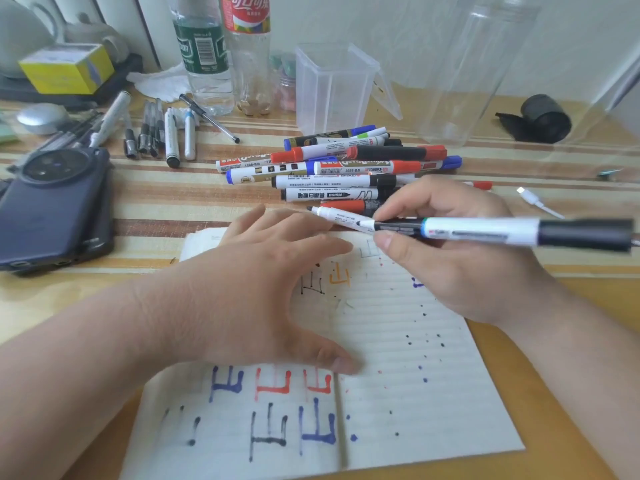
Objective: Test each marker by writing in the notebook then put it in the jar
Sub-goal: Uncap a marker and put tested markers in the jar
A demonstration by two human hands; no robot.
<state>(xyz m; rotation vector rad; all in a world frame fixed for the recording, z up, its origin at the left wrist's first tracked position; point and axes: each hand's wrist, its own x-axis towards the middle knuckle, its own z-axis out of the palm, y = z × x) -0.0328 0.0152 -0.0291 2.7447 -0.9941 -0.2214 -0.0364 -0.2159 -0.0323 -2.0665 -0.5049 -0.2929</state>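
Your left hand [249,289] lies flat on the open notebook [415,393], fingers straight and spread across the left page and the fold, holding nothing. Your right hand [460,258] pinches a white marker [485,230] between thumb and fingertips, gripping it by the dark section near its tip. The marker lies almost level, tip pointing left over the top edge of the right page, with a black cap on its back end out to the right. You cannot tell from here whether the tip touches the paper. The pages carry blocky strokes in blue, red, black and orange, and scattered ink dots on the right page. Just beyond the notebook sits a pile of markers [339,168] with red, blue and black caps, lying on the striped table [571,292]. The tall clear jar [474,81] stands behind the pile, well apart from your right hand, and a square clear container [332,91] stands to its left. A dark phone [59,209] lies at the left edge, a row of pens [152,133] beyond it, and two bottles [204,53] stand at the back
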